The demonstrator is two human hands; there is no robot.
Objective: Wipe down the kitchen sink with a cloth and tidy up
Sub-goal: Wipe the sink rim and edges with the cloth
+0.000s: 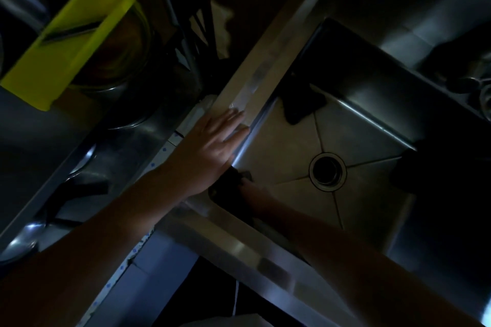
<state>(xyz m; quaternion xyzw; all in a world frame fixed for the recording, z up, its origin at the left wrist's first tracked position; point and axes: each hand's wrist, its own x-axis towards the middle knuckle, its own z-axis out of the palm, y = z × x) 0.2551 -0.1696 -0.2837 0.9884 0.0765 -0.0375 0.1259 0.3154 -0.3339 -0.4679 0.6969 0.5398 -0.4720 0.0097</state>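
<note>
The left hand (212, 141) lies flat on the pale flat rim (256, 74) of the square stainless-steel sink (289, 146), fingers straight and spread, holding nothing. Just below that palm, down in the near corner of the basin, the right hand (256, 192) is on the dark crumpled cloth (228, 188), which sits against the sink wall. My feed is too dim for me to tell whether the right fingers curl round the cloth or press it flat. The round metal drain (327, 170) lies to the right of that grip, apart from it.

I judge that 1 corner is being wiped, with most of the basin not yet done. From here I would worry about 3 things. The cloth could bunch in the corner and slip from under the fingers, leaving streaks. The bracing left hand could slide if the rim is wet. A sweep toward the drain could drag the cloth's edge into the opening. The yellow plastic slicer board (69, 37) sits well beyond the left hand, out of the way.
</note>
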